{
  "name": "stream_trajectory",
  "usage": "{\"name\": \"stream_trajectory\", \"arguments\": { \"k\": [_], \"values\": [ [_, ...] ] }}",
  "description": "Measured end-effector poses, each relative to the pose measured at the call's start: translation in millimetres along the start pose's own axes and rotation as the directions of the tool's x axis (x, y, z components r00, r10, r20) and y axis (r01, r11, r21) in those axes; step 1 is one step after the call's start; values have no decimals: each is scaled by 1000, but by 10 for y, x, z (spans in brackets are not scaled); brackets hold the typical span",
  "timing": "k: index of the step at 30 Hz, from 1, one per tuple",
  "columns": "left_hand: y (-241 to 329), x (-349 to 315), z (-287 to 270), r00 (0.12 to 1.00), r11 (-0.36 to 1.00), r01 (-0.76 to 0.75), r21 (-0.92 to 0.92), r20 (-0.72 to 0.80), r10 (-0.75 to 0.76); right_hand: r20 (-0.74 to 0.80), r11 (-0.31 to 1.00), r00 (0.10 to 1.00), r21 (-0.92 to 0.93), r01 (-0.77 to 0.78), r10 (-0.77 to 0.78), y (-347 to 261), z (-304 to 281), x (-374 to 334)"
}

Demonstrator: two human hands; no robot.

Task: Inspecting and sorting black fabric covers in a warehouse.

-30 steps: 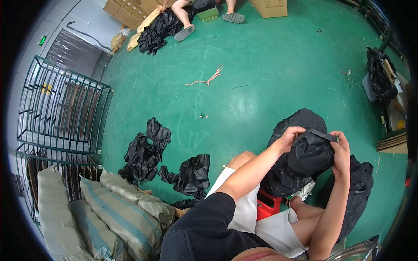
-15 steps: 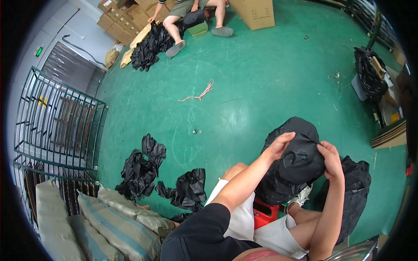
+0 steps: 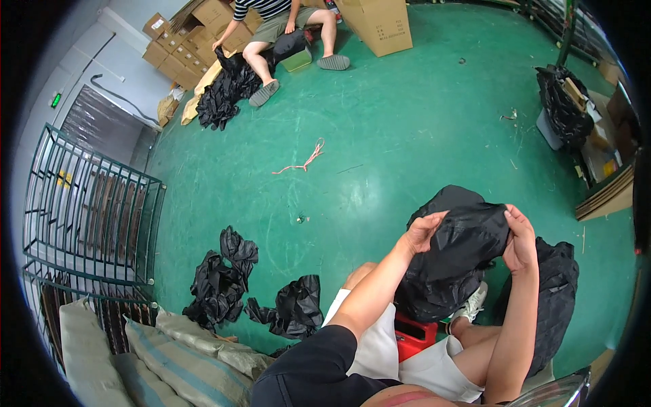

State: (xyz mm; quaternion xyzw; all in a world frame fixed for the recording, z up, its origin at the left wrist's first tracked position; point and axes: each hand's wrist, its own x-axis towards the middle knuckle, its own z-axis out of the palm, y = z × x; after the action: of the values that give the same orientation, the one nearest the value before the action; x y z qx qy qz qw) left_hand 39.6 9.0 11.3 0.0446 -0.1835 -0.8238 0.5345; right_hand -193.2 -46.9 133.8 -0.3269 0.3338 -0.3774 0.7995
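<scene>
Between my two hands a piece of thin black fabric is spread out. My left hand pinches its left edge, with thumb and fingers pressed together. At the upper right edge my right hand grips the same fabric. Directly beneath and behind it a rounded heap of black fabric sits between my knees, so the border between the two is hard to see. Another black fabric heap lies beyond my right forearm. A red plastic stool shows between my legs, partly hidden.
Crumpled black fabric pieces lie on the green floor at left, near stuffed woven sacks and a green metal rack. A pink string lies ahead. Farther off, a seated person handles black fabric beside cardboard boxes.
The fabric in my hands has gone from a rounded, cupped shape to a wider, flatter spread. My left hand has moved slightly left and down. The far person's hand has lifted some black fabric.
</scene>
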Motion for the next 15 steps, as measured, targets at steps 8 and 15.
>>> {"name": "stream_trajectory", "arguments": {
  "k": [8, 15],
  "values": [
    [-123, -5, -288, 949, 987, 158, -7, 277, -150, 12, 849, 954, 459, 261, -299, -119, -48, -113],
    [96, 76, 1, 973, 962, -172, -212, -189, 132, 170, 995, 981, 26, -101, 95, -104, -28, -82]
  ]
}}
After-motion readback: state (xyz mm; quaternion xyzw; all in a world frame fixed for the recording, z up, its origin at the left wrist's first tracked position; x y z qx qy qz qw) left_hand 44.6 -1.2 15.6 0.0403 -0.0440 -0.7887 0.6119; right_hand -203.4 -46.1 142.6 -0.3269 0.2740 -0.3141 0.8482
